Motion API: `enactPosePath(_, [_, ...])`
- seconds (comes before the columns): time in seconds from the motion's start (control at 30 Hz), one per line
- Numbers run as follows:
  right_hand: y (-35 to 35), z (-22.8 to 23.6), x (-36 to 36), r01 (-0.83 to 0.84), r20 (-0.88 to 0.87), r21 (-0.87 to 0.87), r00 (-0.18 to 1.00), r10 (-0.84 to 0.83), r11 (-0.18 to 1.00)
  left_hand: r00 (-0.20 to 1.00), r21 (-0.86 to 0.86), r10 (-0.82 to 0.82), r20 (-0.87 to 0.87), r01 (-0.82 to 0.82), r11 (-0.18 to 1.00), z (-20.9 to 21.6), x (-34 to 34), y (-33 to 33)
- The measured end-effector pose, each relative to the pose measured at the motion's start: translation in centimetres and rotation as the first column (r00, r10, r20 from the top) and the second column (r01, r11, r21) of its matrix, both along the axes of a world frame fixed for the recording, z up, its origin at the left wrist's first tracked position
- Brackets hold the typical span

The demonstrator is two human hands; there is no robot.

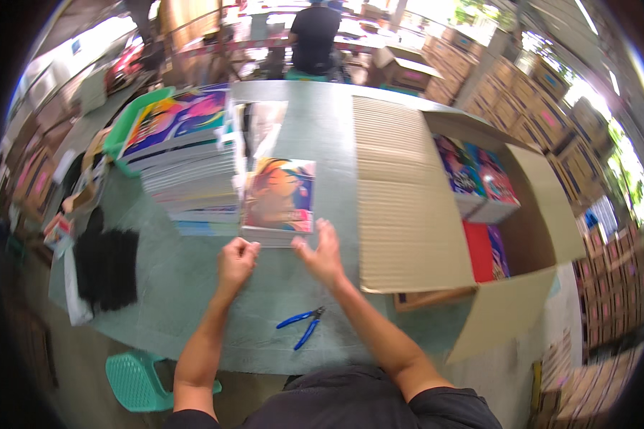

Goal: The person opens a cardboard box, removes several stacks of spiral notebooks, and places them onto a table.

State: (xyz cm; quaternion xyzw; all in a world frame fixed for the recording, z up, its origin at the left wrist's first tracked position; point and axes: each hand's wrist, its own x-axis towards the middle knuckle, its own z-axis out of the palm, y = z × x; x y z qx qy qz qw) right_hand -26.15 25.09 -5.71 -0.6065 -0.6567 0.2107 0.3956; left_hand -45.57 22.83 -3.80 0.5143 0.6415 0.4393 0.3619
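A short stack of colourful picture-covered books (279, 196) lies on the grey-green table, its edges slightly blurred. At its near left corner my left hand (237, 266) is closed with curled fingers, and I see nothing in it. My right hand (323, 254) is open at the near right corner, fingers stretched along that side; whether it touches the books I cannot tell. Directly left of them rises a tall, uneven pile of similar books (193, 171). Blue-handled cutting pliers (304, 323) lie nearer to me, between my forearms.
On the right, an open cardboard box (533, 222) with wide flaps holds several books (476, 171). Behind the tall pile is a green basket (125, 132). A black cloth (107, 264) lies at left. A green stool (132, 379) stands below the table; a person (315, 36) sits beyond.
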Motion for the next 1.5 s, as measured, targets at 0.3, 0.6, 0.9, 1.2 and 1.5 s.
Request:
enactPosePath(0.3, [-20.9,19.8,16.7,-0.684,0.045,-0.032,0.728,0.684,0.729,0.817,0.759,-0.416,-0.398,0.548,0.350,17.3,15.9,-8.1])
enactPosePath(0.6, [-17.1,21.8,33.9,-0.063,0.796,-0.065,0.598,0.090,0.996,0.595,0.600,-0.381,-0.707,0.791,0.120,16.3,28.4,-10.9])
enactPosePath(0.9, [2.3,19.2,34.7,-0.764,0.869,-0.003,0.318,0.380,0.645,0.599,0.492,-0.118,-0.792,0.741,0.458,14.6,33.6,-9.9])
enactPosePath(1.2, [10.2,13.0,30.3,-0.831,0.988,-0.147,-0.097,0.120,0.537,0.651,0.497,-0.067,-0.756,0.637,0.590,14.6,34.8,-10.7])
enactPosePath(1.5, [10.5,16.2,32.3,-0.880,0.968,-0.065,0.057,0.242,0.470,0.766,0.358,-0.541,-0.348,0.642,0.678,18.6,32.3,-10.1])
